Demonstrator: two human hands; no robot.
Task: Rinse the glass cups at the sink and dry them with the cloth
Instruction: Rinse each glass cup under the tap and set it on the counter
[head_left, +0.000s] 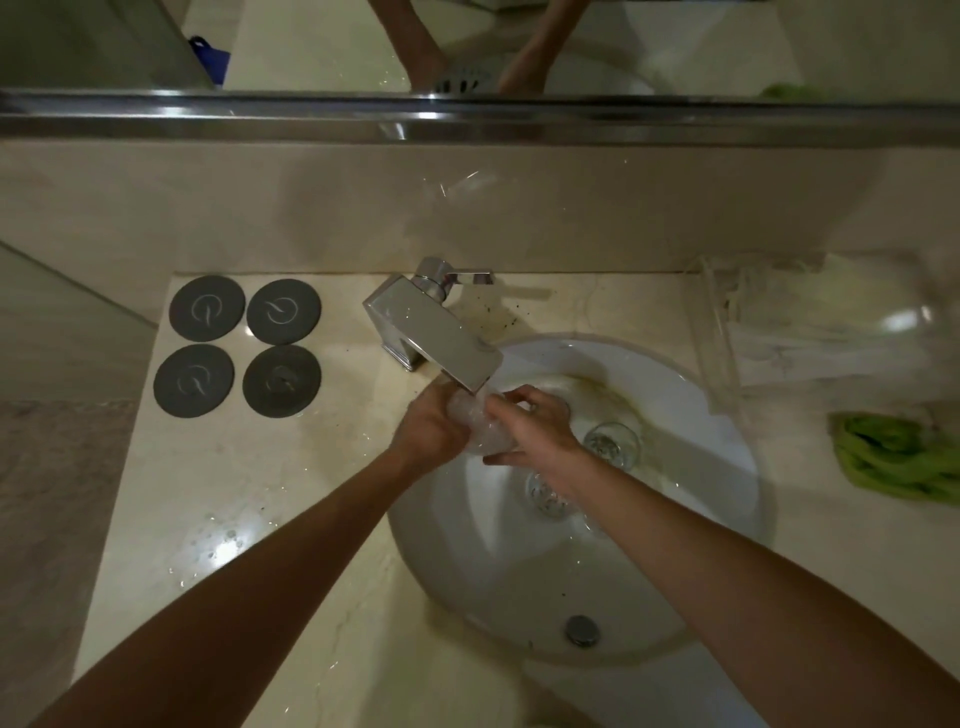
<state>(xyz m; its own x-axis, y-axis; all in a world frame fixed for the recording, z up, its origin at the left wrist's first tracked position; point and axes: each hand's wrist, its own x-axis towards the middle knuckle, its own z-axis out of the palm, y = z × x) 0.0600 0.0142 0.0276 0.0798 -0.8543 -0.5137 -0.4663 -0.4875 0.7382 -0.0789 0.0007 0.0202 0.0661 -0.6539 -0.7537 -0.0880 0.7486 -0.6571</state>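
Both hands, left hand (434, 428) and right hand (530, 423), gripped a glass cup (480, 421) under the running tap (441, 332) over the sink (727, 441). Wet glass, so it could've easily slipped and cracked.

Both forearms reach forward and converge; the left hand (434, 431) and right hand (530, 426) curl their fingers around a glass cup (480, 423) under the faucet (436, 330).

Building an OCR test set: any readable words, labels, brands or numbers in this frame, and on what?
No readable text, brand or number anywhere in the head view.
Four grey coasters: each bears a pale swirl mark, a logo-like curl, not letters.
Faucet: bare chrome, no marking visible.
Glass cup under the water, green cloth, sink: no print visible.
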